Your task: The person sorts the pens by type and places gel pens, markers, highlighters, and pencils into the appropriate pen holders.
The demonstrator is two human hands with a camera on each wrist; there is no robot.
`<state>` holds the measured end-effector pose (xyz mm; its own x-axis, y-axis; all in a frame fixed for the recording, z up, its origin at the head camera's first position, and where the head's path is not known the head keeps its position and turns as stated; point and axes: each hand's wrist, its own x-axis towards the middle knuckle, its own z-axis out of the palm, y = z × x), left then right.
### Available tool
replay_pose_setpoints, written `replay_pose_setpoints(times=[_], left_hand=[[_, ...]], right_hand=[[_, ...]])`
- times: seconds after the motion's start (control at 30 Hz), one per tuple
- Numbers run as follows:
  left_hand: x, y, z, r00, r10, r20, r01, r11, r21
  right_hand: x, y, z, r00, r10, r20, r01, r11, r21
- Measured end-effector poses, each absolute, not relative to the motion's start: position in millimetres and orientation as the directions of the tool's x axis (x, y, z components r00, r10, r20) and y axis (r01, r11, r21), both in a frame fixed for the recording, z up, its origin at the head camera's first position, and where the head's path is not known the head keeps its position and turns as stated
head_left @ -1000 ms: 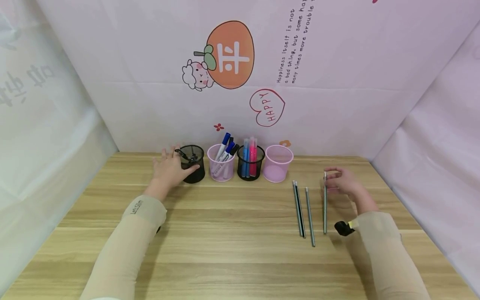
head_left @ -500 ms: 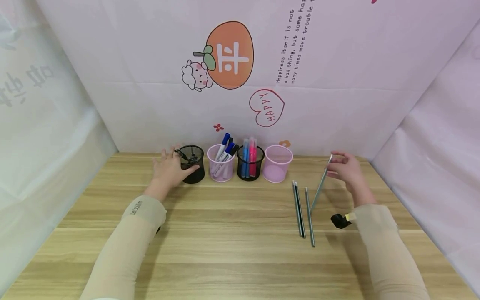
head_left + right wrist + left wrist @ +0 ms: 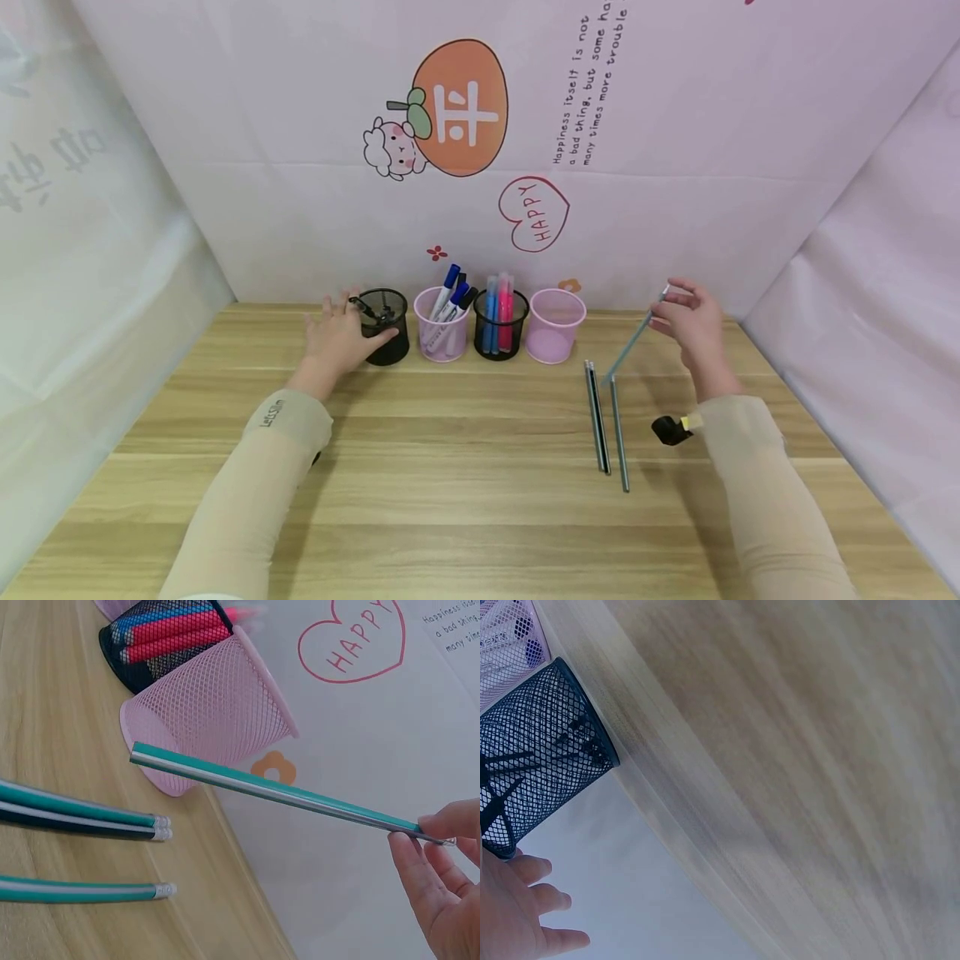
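My right hand [image 3: 693,321] pinches a green-and-white striped pencil [image 3: 277,791] near its eraser end. The pencil slants down to the left, its other end raised near the pink mesh cup [image 3: 552,340], which holds nothing. Three more striped pencils lie on the table below, a close pair [image 3: 597,421] and a single pencil [image 3: 619,433], with their eraser ends pointing toward the back. At the far left, my left hand [image 3: 333,337] rests beside a black mesh cup [image 3: 547,750] containing dark items. Its thumb lies along the cup's front, and its other fingers extend loosely behind.
Between those cups stand a pink mesh cup [image 3: 442,333] of blue- and black-capped markers and a black mesh cup [image 3: 501,337] of blue and pink pens. A printed white cloth [image 3: 660,208] rises just behind the row. The wooden table [image 3: 450,475] stretches forward.
My right hand has lifted the pencil and moved it back, tilting its lower end leftward over the lying pencils, toward the pink cup. The left hand has stayed by the black cup.
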<state>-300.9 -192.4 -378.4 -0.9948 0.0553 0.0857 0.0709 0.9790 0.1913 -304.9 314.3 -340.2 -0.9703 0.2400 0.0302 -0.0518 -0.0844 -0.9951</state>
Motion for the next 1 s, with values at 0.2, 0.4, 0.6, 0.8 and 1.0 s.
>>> replay_pose_setpoints(times=[0.2,0.4,0.6,0.8,1.0], left_hand=[[-302,-193,-378,-0.994,0.057,0.093,0.074,0.978,0.195],[-301,-192,-378,-0.995,0.057,0.086,0.073,0.977,0.198],[-301,-192,-377,-0.995,0.057,0.076,0.071,0.979,0.193],[-301,-192,-377,-0.996,0.056,0.072,0.069,0.980,0.188],[-301,-193,-377,-0.996,0.057,0.075,0.071,0.979,0.191]], right_hand=[[-308,309,-332,-0.963,0.269,0.025,-0.064,-0.136,-0.989],[-309,302,-324,-0.948,0.314,0.049,-0.122,-0.217,-0.968],[-313,293,-320,-0.930,0.363,0.055,-0.174,-0.303,-0.937],[-320,282,-319,-0.898,0.433,0.072,-0.264,-0.401,-0.877],[-325,273,-324,-0.859,0.503,0.100,-0.339,-0.410,-0.847]])
